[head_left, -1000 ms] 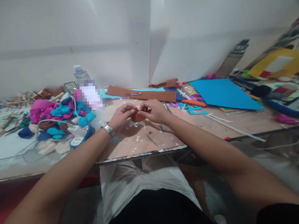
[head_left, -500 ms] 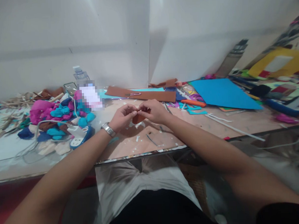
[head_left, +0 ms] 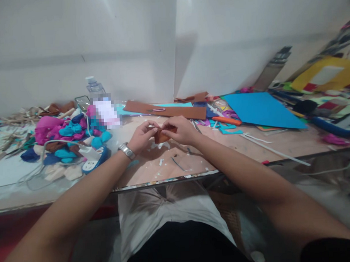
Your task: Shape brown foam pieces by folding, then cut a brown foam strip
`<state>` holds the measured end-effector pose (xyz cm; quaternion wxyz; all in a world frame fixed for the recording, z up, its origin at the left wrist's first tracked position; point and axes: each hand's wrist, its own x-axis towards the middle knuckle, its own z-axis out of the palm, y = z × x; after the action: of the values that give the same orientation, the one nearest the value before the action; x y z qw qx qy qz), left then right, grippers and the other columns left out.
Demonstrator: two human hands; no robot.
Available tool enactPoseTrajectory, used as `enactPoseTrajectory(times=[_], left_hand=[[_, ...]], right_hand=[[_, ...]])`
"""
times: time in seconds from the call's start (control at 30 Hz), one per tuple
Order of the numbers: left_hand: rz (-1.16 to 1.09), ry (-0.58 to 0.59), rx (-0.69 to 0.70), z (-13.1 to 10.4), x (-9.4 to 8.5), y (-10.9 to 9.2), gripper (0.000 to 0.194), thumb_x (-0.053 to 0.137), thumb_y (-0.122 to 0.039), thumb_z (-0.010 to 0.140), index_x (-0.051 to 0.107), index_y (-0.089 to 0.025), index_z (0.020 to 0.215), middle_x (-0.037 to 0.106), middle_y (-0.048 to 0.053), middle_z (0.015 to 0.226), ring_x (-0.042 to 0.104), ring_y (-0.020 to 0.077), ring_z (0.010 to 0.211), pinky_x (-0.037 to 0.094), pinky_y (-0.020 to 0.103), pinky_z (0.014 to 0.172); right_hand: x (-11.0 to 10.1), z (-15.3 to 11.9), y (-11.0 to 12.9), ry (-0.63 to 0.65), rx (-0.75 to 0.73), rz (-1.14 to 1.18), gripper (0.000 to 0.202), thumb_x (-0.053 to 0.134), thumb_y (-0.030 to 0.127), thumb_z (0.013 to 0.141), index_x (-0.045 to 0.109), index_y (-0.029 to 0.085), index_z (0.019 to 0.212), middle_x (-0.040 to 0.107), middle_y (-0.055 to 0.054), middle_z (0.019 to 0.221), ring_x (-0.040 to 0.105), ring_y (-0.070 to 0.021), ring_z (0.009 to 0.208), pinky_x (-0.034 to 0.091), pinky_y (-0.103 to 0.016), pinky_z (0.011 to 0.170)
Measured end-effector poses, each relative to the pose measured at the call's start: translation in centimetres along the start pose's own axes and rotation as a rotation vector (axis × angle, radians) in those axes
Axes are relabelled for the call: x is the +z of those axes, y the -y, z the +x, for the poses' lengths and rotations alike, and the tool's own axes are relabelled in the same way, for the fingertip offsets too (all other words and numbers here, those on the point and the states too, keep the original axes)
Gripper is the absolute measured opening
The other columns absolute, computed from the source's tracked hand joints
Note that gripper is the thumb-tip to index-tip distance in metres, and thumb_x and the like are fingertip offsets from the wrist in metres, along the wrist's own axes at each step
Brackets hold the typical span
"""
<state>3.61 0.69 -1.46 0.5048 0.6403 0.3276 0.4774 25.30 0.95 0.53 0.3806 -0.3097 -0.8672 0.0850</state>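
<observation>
While a small brown sheet piece (head_left: pixel 163 137) hung over the table (head_left: pixel 158 174), the left hand (head_left: pixel 142 137) and the right hand (head_left: pixel 183 130) pinched it between thumbs and fingers. Behind them lay a long brown strip (head_left: pixel 182 112) carrying a pink-handled tool (head_left: pixel 159 109), with a blue sheet (head_left: pixel 264 111) to the right.

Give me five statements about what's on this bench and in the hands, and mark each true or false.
1. The left hand and right hand are on the same brown piece. True.
2. The watch is on the right arm. False: it is on the left arm.
3. The pink tool lies on the brown strip. True.
4. The blue sheet lies left of both hands. False: it lies to their right.
5. The bottle has a white cap. True.
</observation>
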Motion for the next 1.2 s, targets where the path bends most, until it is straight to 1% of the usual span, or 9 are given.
enactPoseTrajectory(times=[0.17, 0.27, 0.4, 0.47, 0.7, 0.83, 1.03, 1.2], left_hand=[[0.007, 0.017, -0.012, -0.06, 0.18, -0.18, 0.026, 0.074, -0.037, 0.084, 0.061, -0.018, 0.097, 0.071, 0.002, 0.088, 0.066, 0.0148, 0.078, 0.05, 0.026, 0.07], [0.021, 0.04, 0.003, -0.15, 0.14, -0.19, 0.025, 0.073, -0.037, 0.085, 0.061, -0.018, 0.096, 0.07, 0.002, 0.086, 0.065, 0.0145, 0.075, 0.05, 0.026, 0.069], [0.048, 0.071, 0.026, -0.18, -0.09, 0.02, 0.026, 0.073, -0.038, 0.086, 0.061, -0.019, 0.098, 0.07, 0.002, 0.087, 0.066, 0.015, 0.076, 0.051, 0.027, 0.072], [0.056, 0.079, 0.023, -0.17, -0.13, 0.08, 0.026, 0.073, -0.038, 0.087, 0.061, -0.019, 0.099, 0.07, 0.002, 0.087, 0.065, 0.0148, 0.074, 0.051, 0.027, 0.07], [0.051, 0.049, -0.004, -0.24, 0.24, -0.15, 0.025, 0.069, -0.039, 0.089, 0.06, -0.018, 0.098, 0.07, 0.001, 0.083, 0.064, 0.0136, 0.072, 0.049, 0.025, 0.067], [0.034, 0.063, -0.016, -0.24, 0.18, -0.02, 0.026, 0.07, -0.038, 0.088, 0.06, -0.018, 0.1, 0.07, 0.002, 0.086, 0.067, 0.0146, 0.076, 0.05, 0.025, 0.069], [0.004, 0.115, -0.008, -0.13, -0.12, 0.3, 0.029, 0.072, -0.041, 0.089, 0.059, -0.018, 0.1, 0.069, 0.001, 0.086, 0.066, 0.0143, 0.074, 0.051, 0.027, 0.072], [0.005, 0.175, 0.016, -0.3, 0.05, 0.12, 0.038, 0.078, -0.045, 0.086, 0.055, -0.018, 0.1, 0.07, 0.002, 0.09, 0.066, 0.0137, 0.076, 0.049, 0.024, 0.069]], right_hand=[[0.05, -0.01, 0.15, -0.014, -0.008, 0.011, 0.021, 0.064, 0.037, 0.094, 0.074, 0.019, 0.093, 0.077, -0.006, 0.091, 0.067, -0.02, 0.081, 0.047, -0.032, 0.079], [0.2, -0.03, 0.14, -0.035, -0.012, 0.026, 0.017, 0.065, 0.033, 0.092, 0.074, 0.019, 0.09, 0.077, -0.006, 0.09, 0.067, -0.0191, 0.079, 0.047, -0.031, 0.077], [0.3, -0.05, 0.05, -0.042, -0.024, 0.03, 0.012, 0.066, 0.029, 0.09, 0.073, 0.019, 0.086, 0.076, -0.005, 0.086, 0.067, -0.0185, 0.077, 0.047, -0.03, 0.075], [0.28, -0.05, 0.05, -0.041, -0.033, 0.027, 0.011, 0.066, 0.028, 0.089, 0.072, 0.019, 0.085, 0.076, -0.004, 0.084, 0.066, -0.0181, 0.076, 0.046, -0.03, 0.074], [0.19, -0.03, 0.06, -0.026, -0.03, 0.028, 0.011, 0.068, 0.029, 0.089, 0.071, 0.019, 0.092, 0.075, -0.004, 0.087, 0.066, -0.018, 0.077, 0.046, -0.031, 0.076], [0.17, -0.04, 0.1, -0.019, -0.022, 0.009, 0.011, 0.069, 0.029, 0.09, 0.071, 0.019, 0.086, 0.074, -0.004, 0.084, 0.064, -0.0175, 0.074, 0.044, -0.031, 0.075], [0.08, 0.0, 0.33, -0.015, -0.021, 0.034, 0.009, 0.07, 0.025, 0.088, 0.07, 0.019, 0.082, 0.073, -0.002, 0.078, 0.062, -0.0158, 0.07, 0.044, -0.029, 0.071], [0.22, 0.02, 0.18, -0.019, -0.025, 0.044, 0.011, 0.07, 0.026, 0.089, 0.07, 0.019, 0.081, 0.073, -0.002, 0.077, 0.062, -0.0158, 0.07, 0.044, -0.03, 0.072]])
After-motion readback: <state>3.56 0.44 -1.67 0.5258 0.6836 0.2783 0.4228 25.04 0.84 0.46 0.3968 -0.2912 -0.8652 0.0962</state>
